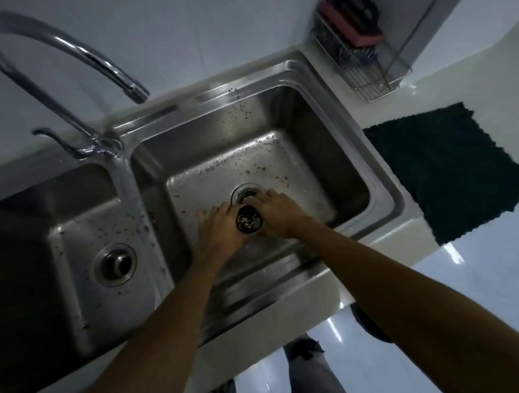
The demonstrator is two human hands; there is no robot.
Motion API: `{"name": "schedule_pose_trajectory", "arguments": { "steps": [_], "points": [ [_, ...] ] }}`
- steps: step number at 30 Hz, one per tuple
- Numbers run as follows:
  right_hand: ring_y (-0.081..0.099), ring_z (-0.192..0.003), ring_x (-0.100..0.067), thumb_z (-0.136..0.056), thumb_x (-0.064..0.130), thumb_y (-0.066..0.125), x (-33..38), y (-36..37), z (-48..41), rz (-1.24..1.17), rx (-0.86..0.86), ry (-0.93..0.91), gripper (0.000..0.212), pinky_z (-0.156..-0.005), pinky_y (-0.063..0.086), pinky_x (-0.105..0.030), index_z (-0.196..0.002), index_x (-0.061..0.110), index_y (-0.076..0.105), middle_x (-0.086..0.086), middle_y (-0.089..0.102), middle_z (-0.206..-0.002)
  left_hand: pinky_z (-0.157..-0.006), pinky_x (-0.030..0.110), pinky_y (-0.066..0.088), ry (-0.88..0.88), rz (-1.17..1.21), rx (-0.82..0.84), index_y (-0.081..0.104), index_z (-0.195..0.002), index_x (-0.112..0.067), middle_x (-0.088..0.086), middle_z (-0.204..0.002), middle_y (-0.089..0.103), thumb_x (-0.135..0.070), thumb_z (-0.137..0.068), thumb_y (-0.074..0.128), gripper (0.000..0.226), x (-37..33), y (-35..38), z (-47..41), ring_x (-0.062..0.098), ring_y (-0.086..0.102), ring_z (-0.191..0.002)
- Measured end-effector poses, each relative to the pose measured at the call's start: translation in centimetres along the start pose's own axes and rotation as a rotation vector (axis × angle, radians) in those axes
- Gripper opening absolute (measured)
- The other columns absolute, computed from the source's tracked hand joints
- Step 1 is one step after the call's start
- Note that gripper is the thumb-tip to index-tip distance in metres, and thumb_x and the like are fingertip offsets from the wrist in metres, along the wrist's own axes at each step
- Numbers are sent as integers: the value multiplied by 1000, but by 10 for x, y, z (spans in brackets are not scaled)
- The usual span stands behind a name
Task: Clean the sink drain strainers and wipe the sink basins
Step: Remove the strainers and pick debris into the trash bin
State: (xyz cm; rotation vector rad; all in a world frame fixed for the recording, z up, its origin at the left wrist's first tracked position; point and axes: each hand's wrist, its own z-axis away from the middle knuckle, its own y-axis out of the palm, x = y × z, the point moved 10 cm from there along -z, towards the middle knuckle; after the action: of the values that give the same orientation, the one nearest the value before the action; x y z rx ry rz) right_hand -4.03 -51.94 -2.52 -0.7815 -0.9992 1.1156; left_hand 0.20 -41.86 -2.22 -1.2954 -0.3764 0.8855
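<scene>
Over right basin [327,157]: strainer [249,222] gripped by both hands [219,227] [276,214], debris-laden; tipped, likely to spill scraps down open drain [246,193].

Dim light falls on a plain pale wall [199,26] behind a glossy white countertop [471,242], where a dark cloth [447,173] and what seems a wire rack [365,67] sit, above shiny pale floor [455,282].

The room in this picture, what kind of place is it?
Most likely a home kitchen. A steel double sink is set in a pale counter under a curved tap, and a wire rack holding a sponge stands in the corner.
</scene>
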Motion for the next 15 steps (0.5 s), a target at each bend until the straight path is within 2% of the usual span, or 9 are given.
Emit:
{"name": "schedule_pose_trajectory", "arguments": {
  "steps": [3,6,9,11,13,15],
  "points": [
    [44,-134,-34,-85,40,73,14,36,-30,46,78,-92,74,-105,44,-47,-146,13,42,-12,47,-147,-110,47,35,-73,23,70,57,-136,-25,0,-133,61,-62,-76,77,73,29,36,-3,26,56,-123],
    [43,-133,-36,-87,38,72,30,63,-51,56,141,-151,75,-105,44,-51,-147,11,37,-13,45,-147,-105,46,38,-129,5,72,59,-131,-21,3,-131,63,-62,-77,76,70,50,54,-3,27,57,-120],
    [45,-130,-37,-85,42,73,35,73,-63,29,138,-183,80,-102,43,-50,-147,9,35,-15,44,-145,-99,44,37,-186,6,69,57,-131,-21,5,-130,62,-68,-71,76,79,61,61,-5,29,57,-119],
    [44,-132,-37,-81,51,74,32,73,-65,32,135,-194,88,-103,44,-51,-149,10,34,-14,43,-147,-103,46,35,-212,33,93,49,-139,-21,7,-139,54,-75,-66,75,95,63,65,-7,30,51,-126],
    [38,-137,-38,-75,61,76,18,68,-66,42,151,-191,102,-108,42,-53,-153,14,30,-12,39,-152,-113,52,27,-241,77,136,32,-153,-24,9,-154,37,-80,-63,74,114,66,66,-11,31,37,-141],
    [31,-141,-39,-67,65,80,-9,59,-69,64,171,-151,113,-111,38,-53,-154,18,28,-13,32,-157,-121,56,22,-211,106,159,20,-157,-27,8,-162,22,-78,-65,73,118,63,63,-25,31,23,-150]
  ]
}}
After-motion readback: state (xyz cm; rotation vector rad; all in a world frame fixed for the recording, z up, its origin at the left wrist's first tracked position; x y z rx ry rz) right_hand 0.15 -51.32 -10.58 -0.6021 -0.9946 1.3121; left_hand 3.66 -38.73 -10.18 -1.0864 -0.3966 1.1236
